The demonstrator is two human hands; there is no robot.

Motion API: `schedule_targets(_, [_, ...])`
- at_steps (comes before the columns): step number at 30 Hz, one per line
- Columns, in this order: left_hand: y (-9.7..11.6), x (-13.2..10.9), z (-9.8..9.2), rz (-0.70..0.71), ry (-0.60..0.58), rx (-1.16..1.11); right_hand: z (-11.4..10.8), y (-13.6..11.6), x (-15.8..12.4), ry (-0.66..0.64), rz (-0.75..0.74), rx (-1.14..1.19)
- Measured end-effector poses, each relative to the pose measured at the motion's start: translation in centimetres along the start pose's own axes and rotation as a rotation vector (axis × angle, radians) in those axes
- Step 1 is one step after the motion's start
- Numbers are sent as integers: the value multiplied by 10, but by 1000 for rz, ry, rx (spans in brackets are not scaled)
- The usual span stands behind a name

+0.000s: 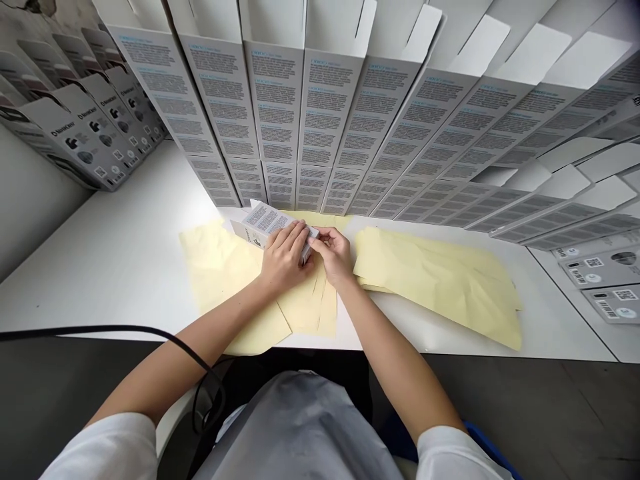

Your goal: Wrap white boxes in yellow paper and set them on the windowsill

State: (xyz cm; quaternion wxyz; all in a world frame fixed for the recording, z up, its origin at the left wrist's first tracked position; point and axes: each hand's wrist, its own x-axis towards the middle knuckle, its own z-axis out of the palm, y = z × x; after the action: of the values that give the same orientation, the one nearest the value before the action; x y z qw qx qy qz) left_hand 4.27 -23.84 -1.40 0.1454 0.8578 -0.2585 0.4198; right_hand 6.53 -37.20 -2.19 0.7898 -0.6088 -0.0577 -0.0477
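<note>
A small printed carton (pixel 267 219) lies on its side over yellow paper sheets (pixel 210 257), its open flaps toward the left. Across its right part rests my left hand (pixel 285 253), fingers wrapped over the top and side. My right hand (pixel 333 252) pinches the carton's right end between thumb and fingers. Part of that end is hidden behind my fingers.
Tall rows of upright cartons (pixel 325 113) with raised flaps line the back of the white table (pixel 125 267). More cartons (pixel 90 133) stand at the left, others (pixel 607 273) at the right. A yellow paper stack (pixel 440 280) lies right of my hands. A black cable (pixel 115 329) crosses the front left.
</note>
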Motion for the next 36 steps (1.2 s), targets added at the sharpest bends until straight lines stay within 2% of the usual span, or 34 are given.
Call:
schedule_targets(4, [0,1,-1,12,8,4,5,4,9,101,4,33])
schedule_targets(7, [0,1,-3,8,-4,0,2,2,8,112,84,135])
schedule_targets(10, [2,1,-5,-32,-18,-8,-4,-1,1,4,129,205])
schedule_targets(14, [1,-2,-5,-78,3,8,-9,-1,-4,-148,67,63])
schedule_targets(17, [-1,-4,-2,-51,15,30,-6,2,0,-95,41,20])
schedule_targets(27, [-2,-2,-1,-19,4,33,-2,18,10,76,43,99])
schedule_targets(29, [-2,-3,-1,-32,-4,21,-4,14,7,46,37,68])
schedule_targets(33, [-2,-4,0,-75,-21,-25,-8,5,-1,-120,10,-12])
schedule_targets(36, [-3,-5,1,-93,-39,-43,-10,7,0,-115,-29,-59])
